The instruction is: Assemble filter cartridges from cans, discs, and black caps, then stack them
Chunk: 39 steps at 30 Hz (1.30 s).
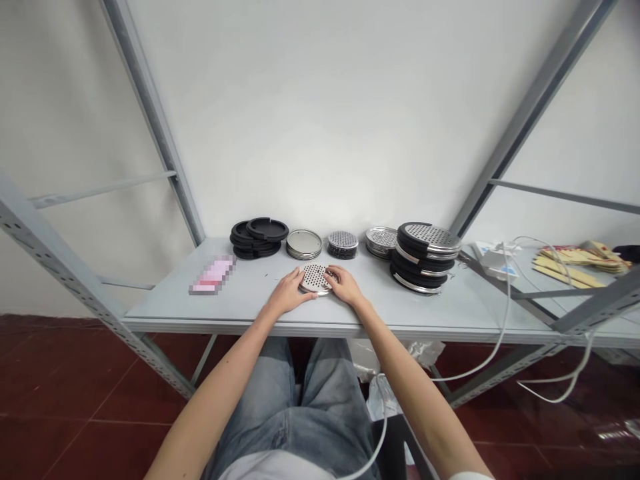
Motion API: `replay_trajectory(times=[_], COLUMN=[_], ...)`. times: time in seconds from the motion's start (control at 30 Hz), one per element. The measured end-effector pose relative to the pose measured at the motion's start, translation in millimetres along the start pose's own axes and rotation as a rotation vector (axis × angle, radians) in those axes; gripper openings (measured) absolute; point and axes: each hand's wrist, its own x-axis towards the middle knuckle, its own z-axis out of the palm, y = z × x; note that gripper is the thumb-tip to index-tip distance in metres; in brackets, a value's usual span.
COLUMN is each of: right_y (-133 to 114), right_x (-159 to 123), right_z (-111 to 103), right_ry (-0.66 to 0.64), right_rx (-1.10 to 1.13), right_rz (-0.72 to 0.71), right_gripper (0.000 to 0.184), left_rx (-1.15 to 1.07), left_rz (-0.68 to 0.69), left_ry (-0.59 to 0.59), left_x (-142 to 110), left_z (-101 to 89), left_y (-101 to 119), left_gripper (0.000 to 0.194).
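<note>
A round metal disc with many small holes [315,275] lies on the grey shelf near its front, between my two hands. My left hand [289,292] grips the disc's left edge, thumb along the front rim. At the right edge, the curled fingers of my right hand [346,287] press on the top and side of the same disc. Just behind stand a stack of plain shiny metal discs [304,242] and a smaller stack of perforated discs [343,241]. More perforated metal discs with rims [381,240] are piled to the right of these.
Black rings or trays [257,239] are stacked at the back left, beside a blurred pink item [213,275]. A tall stack of black-rimmed perforated discs [427,257] stands on the right. Beyond the shelf post are white cables [506,300] and yellow strips [575,260].
</note>
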Motion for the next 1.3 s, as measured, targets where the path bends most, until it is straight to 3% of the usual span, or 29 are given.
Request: replay_trajectory(times=[0.13,0.37,0.57,0.8,1.0,1.3], right_y=[-3,-6,-5,5,4,-4], right_x=[-1,-7,-8,-5,-6,-7], right_z=[-2,-4,-2,1,-2,-3], right_ry=[0.032,0.128,0.150,0.160,0.209,0.274], right_rx=[0.070,0.113,0.060,0.069,0.079,0.063], right_rz=[-0.011,-0.088,-0.188,-0.180,-0.172,-0.189], right_gripper=[0.043,0.043,0.057,0.037,0.033,0.036], left_rx=[0.014,0.076,0.088,0.064,0.006,0.039], left_rz=[-0.019,-0.010,-0.050,-0.017,0.028,0.018], left_ry=[0.008,0.138,0.207,0.206,0.192,0.208], left_x=[-1,0,1,0,0,-1], left_z=[-3.3,-8.6,-9.1,-8.5,-7.3,-8.3], left_y=[6,14,13,11,9,11], left_gripper=[0.076,0.056,0.049,0.048,0.052,0.043])
